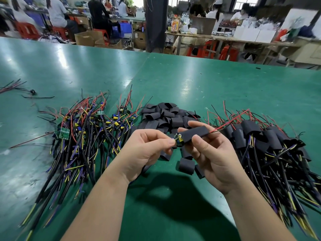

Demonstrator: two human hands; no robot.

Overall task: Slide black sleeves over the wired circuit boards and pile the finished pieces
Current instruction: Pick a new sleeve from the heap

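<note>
Handwork just above the green worktop (pixel 208 84). Pinching a black sleeve (pixel 192 134) in the right hand (pixel 213 157), thumb on the near face and fingers curled over the far edge, holding it roughly level and clear of the surface. Pinching with the left hand (pixel 145 150), thumb and forefinger pressed together, the end of a circuit board (pixel 178 140) poking out of the sleeve's left mouth, a yellow and blue component showing there. Trailing from the sleeve's right mouth, a red wire (pixel 229 121), running up and right over the finished pile (pixel 260 140). Lying to the right, that pile of sleeved boards, black tubes at the far end and black, yellow and purple leads fanning toward the near edge. Lying to the left, a heap of bare wired boards (pixel 86 129), red leads sticking up at the back, with 1 green board (pixel 63 133) showing face up at its left rim. Sitting between the 2 heaps, just beyond the hands, a mound of empty sleeves (pixel 166 115). Lying under the hands, a few loose ones, 1 curled sleeve (pixel 186 166) standing just beside the heel of the right hand. Resting well apart at the far left, a few stray wires (pixel 13 86). Sitting at other benches in the blurred background, several people (pixel 57 13).
</note>
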